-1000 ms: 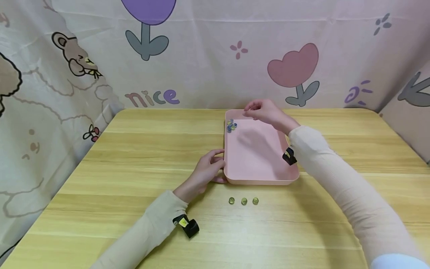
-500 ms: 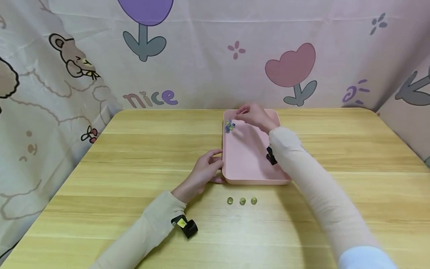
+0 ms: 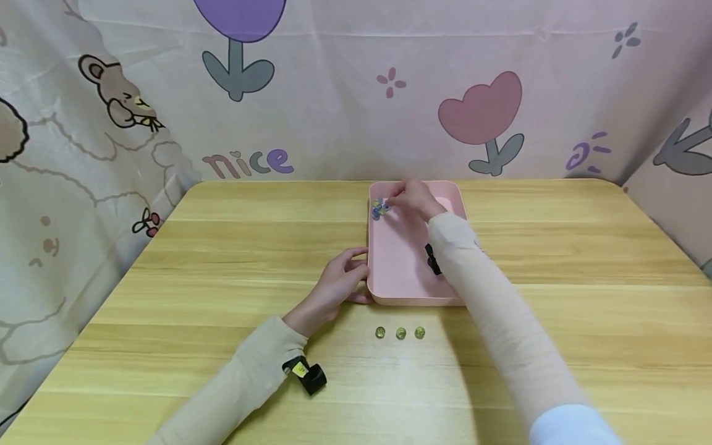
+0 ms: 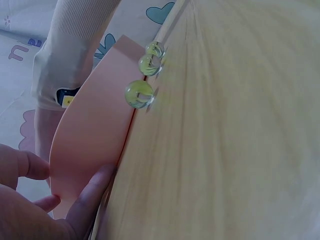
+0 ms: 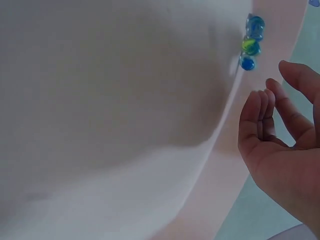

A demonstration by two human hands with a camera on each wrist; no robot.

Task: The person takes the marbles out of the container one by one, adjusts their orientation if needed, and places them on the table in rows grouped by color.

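Note:
A pink rectangular tray (image 3: 397,272) sits on the table. Several blue and yellow-green glass marbles (image 3: 380,209) cluster inside its far left part; the right wrist view shows these marbles (image 5: 251,46) along the wall. My right hand (image 3: 413,199) reaches over the tray from the right, fingertips close beside the cluster. Its thumb and forefinger stand apart with nothing between them in the right wrist view, and the other fingers are loosely bent. With its fingertips, my left hand (image 3: 340,281) touches the tray's outer left wall. Before the tray's near side, three yellow-green marbles (image 3: 400,333) lie in a row.
The wooden table (image 3: 222,278) backs onto a printed curtain (image 3: 334,93) right behind the tray. A small black wrist camera (image 3: 311,377) hangs from the left sleeve. The right forearm (image 3: 495,309) crosses the tray's right wall.
My right hand has moved left and down, from over the tray's far edge to beside the marble cluster. The left hand still touches the tray's left wall.

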